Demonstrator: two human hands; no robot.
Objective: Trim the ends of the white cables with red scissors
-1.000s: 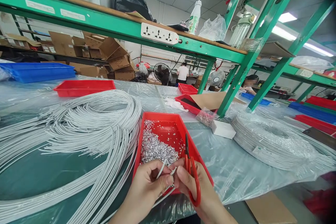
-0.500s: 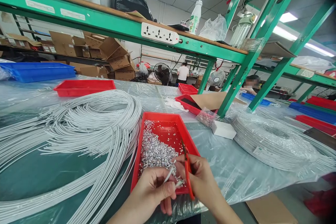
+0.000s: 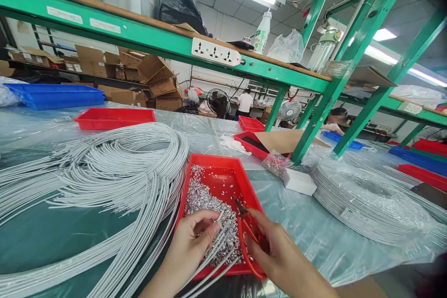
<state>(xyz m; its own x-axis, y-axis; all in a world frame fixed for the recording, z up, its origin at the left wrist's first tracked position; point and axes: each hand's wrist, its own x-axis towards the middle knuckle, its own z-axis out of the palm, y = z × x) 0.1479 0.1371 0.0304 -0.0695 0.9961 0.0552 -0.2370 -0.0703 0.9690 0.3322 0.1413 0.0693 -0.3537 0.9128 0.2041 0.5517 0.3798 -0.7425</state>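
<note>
My left hand [image 3: 190, 244] pinches thin pale grey cables [image 3: 217, 244] between thumb and fingers; one tip pokes up past the thumb, and several lengths run down toward the bottom edge. Red-handled scissors [image 3: 243, 238] are in my right hand [image 3: 279, 249], with fingers around the handles and the dark blades pointing up and left. Both hands are over the near part of a red tray [image 3: 218, 159]. Inside it lies a heap of small silvery bits [image 3: 206, 198], piled along the left side. The blades are apart from the cable tip.
Large coils of pale cable [image 3: 139, 186] spread across the left of the table. A plastic-wrapped coil [image 3: 370, 205] and a small white box [image 3: 299, 181] sit to the right. Green shelf posts [image 3: 324, 107] rise behind. Farther back are a red tray [image 3: 115, 118] and a blue tray [image 3: 59, 97].
The scissors and my right hand have moved apart from my left hand, and the blades now tilt left. My left hand has shifted slightly left, and more cable lengths show beneath it.
</note>
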